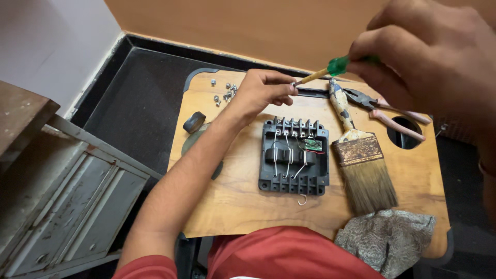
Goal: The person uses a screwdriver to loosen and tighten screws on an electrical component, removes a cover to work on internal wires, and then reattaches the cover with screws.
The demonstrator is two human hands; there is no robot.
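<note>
My right hand (429, 62) grips a green-handled screwdriver (336, 66) raised above the wooden tray table (232, 196). My left hand (263, 90) pinches the screwdriver's metal tip between thumb and fingers, above the far edge of the table. Below the hands lies an open black plastic device case (293, 157) with a row of terminals, white wires and a small green circuit board inside. A small metal hook (302, 200) rests just in front of the case.
Several loose screws (223, 93) lie at the table's far left corner, near a roll of black tape (194, 122). A worn paintbrush (361, 160), pink-handled pliers (392, 108) and a crumpled grey cloth (385, 235) sit on the right. A grey metal cabinet (67, 196) stands to the left.
</note>
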